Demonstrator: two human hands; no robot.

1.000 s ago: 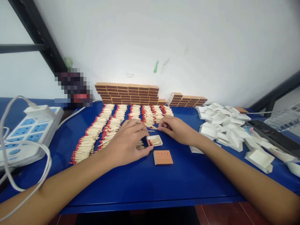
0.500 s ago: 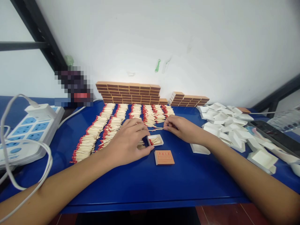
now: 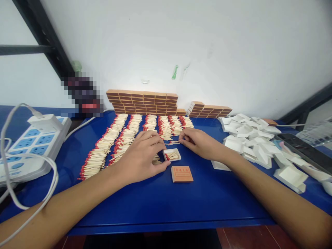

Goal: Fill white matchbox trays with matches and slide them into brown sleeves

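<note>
My left hand grips the left end of a small white matchbox tray between thumb and fingers. Several red-headed matches lie inside that tray. Just behind it, my right hand pinches the pale ends of a few loose matches, red heads pointing left; their exact number is hard to make out. An orange matchbox cover with red print lies flat in front of the tray. Rows of matches spread across the blue table behind and left of my left hand, which hides part of them.
Stacked matchboxes line the wall, with a shorter stack to their right. White empty trays pile up at the right, beside a dark phone. A power strip with white cables stands at the left.
My right hand has shifted slightly left with its pinched matches. My left hand and the tray stay where they were.
</note>
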